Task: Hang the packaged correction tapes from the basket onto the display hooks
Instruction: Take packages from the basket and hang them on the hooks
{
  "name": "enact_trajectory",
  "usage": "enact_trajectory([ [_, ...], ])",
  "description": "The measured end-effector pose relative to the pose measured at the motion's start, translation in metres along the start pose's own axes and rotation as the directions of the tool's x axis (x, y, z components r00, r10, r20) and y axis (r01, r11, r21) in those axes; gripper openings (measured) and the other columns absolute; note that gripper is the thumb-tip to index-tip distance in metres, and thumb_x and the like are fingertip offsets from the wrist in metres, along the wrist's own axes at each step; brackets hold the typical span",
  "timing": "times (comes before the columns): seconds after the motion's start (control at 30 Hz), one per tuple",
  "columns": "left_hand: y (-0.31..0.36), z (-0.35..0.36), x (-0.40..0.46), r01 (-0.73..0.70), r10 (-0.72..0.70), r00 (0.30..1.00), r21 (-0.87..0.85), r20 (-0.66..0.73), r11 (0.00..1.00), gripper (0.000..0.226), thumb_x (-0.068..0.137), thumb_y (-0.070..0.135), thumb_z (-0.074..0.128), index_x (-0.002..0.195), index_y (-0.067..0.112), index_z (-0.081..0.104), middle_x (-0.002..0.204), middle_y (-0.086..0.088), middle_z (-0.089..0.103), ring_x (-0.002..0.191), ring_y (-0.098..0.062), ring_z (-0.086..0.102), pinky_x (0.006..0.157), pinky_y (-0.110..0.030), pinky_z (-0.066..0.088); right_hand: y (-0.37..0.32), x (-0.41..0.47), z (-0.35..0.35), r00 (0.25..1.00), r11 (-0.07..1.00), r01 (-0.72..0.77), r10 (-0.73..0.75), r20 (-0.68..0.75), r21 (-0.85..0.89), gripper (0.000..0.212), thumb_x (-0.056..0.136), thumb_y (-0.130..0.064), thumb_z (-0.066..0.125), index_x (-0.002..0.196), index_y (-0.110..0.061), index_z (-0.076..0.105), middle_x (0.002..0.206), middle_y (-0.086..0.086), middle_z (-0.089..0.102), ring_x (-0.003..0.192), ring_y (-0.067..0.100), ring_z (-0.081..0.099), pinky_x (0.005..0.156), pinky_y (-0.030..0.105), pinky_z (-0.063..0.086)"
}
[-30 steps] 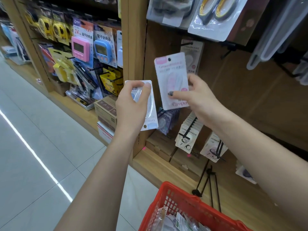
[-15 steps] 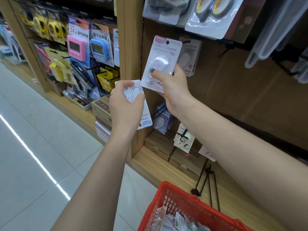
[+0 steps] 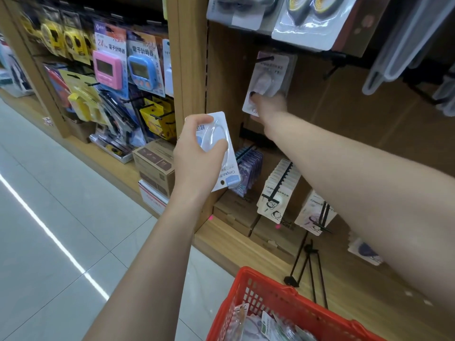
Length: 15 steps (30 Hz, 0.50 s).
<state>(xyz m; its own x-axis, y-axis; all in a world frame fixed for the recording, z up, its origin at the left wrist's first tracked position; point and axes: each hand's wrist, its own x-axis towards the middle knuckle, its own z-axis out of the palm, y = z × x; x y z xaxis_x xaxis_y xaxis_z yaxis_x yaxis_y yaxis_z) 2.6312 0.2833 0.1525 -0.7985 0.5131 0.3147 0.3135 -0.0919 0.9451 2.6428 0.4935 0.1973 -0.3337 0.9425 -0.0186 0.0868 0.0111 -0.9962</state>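
Far to my left, a pink digital timer (image 3: 107,70) and a blue digital timer (image 3: 142,70) hang in their cards on the neighbouring bay, with cardboard boxes (image 3: 155,166) stacked on the wooden shelf below them. Next comes my left hand (image 3: 197,153), raised in front of the wooden upright (image 3: 192,57), its fingers and thumb curled round a blue-trimmed correction tape pack (image 3: 221,153); the pack is upside down, its hang hole at the lower end. Further right, my right hand (image 3: 268,105) reaches up to the back panel and pinches the lower part of a pink correction tape pack (image 3: 267,80), thumb on the blister. The top of that card sits at a black display hook (image 3: 264,59), with another pack just behind it; I cannot tell whether the hole is fully over the hook. Below my right forearm, rows of packaged tapes (image 3: 278,188) hang on lower hooks. At the bottom right, the red basket (image 3: 290,299) holds more packaged tapes.
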Motion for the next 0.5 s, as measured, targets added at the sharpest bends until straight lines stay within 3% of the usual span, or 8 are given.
enact_trajectory([
  [0.13, 0.001, 0.003, 0.003, -0.005, 0.008, 0.999, -0.043, 0.053, 0.999, 0.037, 0.097, 0.016, 0.067, 0.124, 0.035, 0.051, 0.127, 0.009, 0.057, 0.104, -0.013, 0.063, 0.060, -0.013, 0.055, -0.001, 0.007, -0.007, 0.998, 0.999, -0.051, 0.050, 0.040, 0.018, 0.058, 0.099, -0.027, 0.070, 0.148, -0.014, 0.042, 0.134, 0.011, 0.063, 0.101, 0.022, 0.069, 0.073, 0.027, 0.063],
  [0.27, -0.001, 0.004, 0.003, -0.002, 0.007, 0.997, -0.058, 0.082, 0.998, 0.043, 0.097, 0.016, 0.068, 0.128, 0.038, 0.048, 0.127, 0.011, 0.058, 0.105, -0.009, 0.064, 0.066, -0.017, 0.059, 0.005, -0.010, -0.014, 0.992, 0.991, -0.112, 0.116, 0.053, -0.071, 0.074, 0.093, -0.039, 0.075, 0.154, -0.018, 0.038, 0.138, 0.002, 0.056, 0.117, 0.024, 0.059, 0.105, 0.037, 0.053],
  [0.37, -0.001, 0.004, 0.003, 0.003, 0.004, 0.995, -0.077, 0.099, 0.997, 0.052, 0.096, 0.015, 0.069, 0.132, 0.043, 0.044, 0.122, 0.018, 0.057, 0.099, 0.004, 0.063, 0.067, -0.016, 0.059, 0.012, -0.042, -0.019, 0.983, 0.985, -0.165, 0.168, 0.074, -0.050, 0.071, 0.090, -0.047, 0.074, 0.148, -0.018, 0.044, 0.123, 0.006, 0.060, 0.110, 0.023, 0.062, 0.099, 0.038, 0.055],
  [0.43, -0.001, 0.004, 0.004, -0.012, 0.019, 0.994, -0.068, 0.106, 0.998, 0.058, 0.096, 0.013, 0.068, 0.137, 0.041, 0.040, 0.125, 0.017, 0.055, 0.102, 0.005, 0.062, 0.073, -0.019, 0.059, 0.014, -0.069, -0.026, 0.965, 0.980, -0.197, 0.191, 0.178, 0.018, 0.071, 0.090, -0.051, 0.073, 0.146, -0.018, 0.045, 0.119, 0.008, 0.063, 0.106, 0.025, 0.069, 0.096, 0.039, 0.059],
  [0.5, -0.001, 0.004, 0.005, -0.028, 0.034, 0.994, -0.057, 0.109, 0.998, 0.064, 0.095, 0.011, 0.068, 0.143, 0.038, 0.035, 0.129, 0.015, 0.052, 0.109, 0.003, 0.061, 0.084, -0.026, 0.059, 0.016, -0.092, -0.038, 0.902, 0.973, -0.221, 0.178, 0.393, 0.067, 0.061, 0.093, -0.051, 0.069, 0.140, -0.014, 0.054, 0.118, 0.011, 0.072, 0.103, 0.026, 0.075, 0.091, 0.039, 0.062],
])
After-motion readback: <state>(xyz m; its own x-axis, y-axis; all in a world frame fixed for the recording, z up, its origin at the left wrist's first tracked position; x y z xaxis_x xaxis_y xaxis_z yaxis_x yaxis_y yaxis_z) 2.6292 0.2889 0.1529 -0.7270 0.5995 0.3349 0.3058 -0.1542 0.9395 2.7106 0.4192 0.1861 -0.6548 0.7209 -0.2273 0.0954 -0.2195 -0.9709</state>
